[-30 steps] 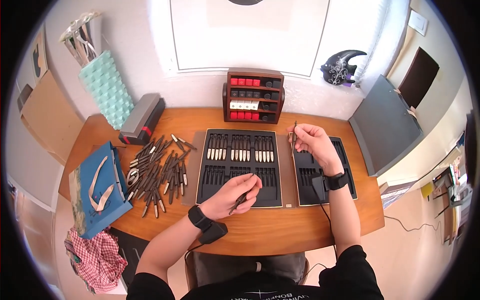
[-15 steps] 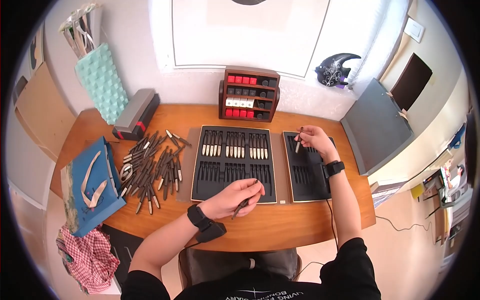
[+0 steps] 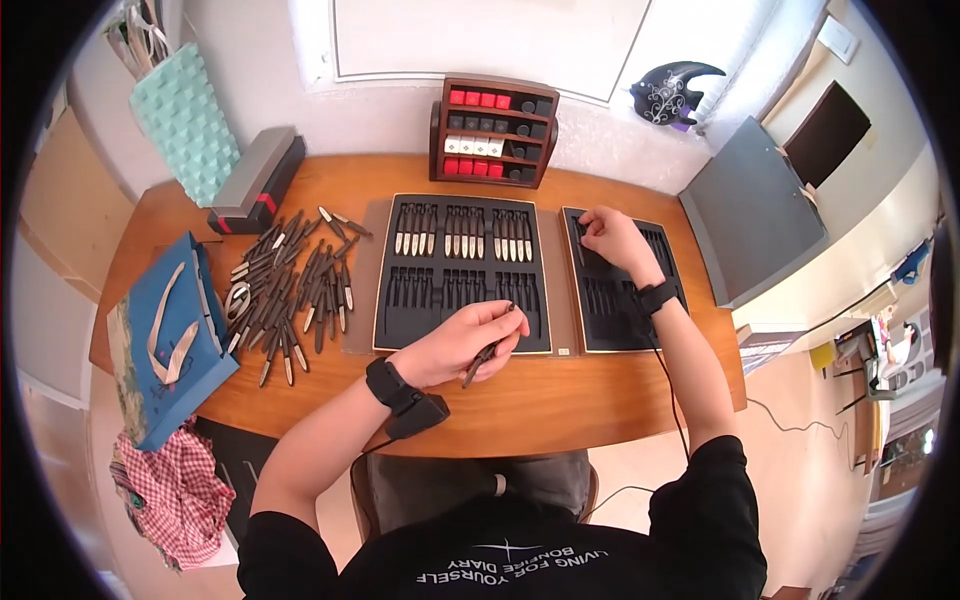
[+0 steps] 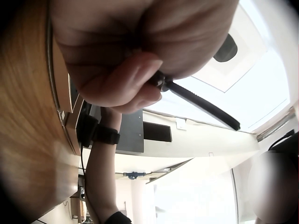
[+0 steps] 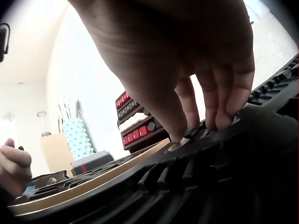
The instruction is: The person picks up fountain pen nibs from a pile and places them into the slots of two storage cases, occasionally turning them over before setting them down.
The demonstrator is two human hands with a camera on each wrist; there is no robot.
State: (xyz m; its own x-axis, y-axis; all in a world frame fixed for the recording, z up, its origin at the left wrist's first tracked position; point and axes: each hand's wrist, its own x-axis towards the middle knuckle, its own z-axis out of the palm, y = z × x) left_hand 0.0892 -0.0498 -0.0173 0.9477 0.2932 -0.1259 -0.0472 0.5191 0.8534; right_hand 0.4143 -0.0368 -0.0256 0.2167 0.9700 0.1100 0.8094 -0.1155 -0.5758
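Note:
My left hand (image 3: 465, 342) grips a dark slender pen-like stick (image 4: 203, 105) over the front of the left black slotted tray (image 3: 410, 330). The stick juts out past the curled fingers in the left wrist view. At the upper left of the right black tray (image 3: 612, 335), my right hand (image 3: 617, 243) pinches another such stick down at a slot. Its pale tip (image 5: 177, 145) shows beside the thumb in the right wrist view; the fingers hide much of the rest. Several pale-tipped sticks (image 3: 465, 232) fill three groups of slots along the left tray's upper row.
A loose pile of sticks (image 3: 290, 290) lies left of the trays. Beyond it are a blue paper bag (image 3: 200, 370) and a grey box (image 3: 250, 180). A small wooden shelf (image 3: 493, 182) stands behind the trays, and a grey panel (image 3: 750, 220) leans at the right.
My right hand has lowered its stick from above the right tray to the upper left slots. The left hand still holds its stick near the left tray; the head view has tilted down.

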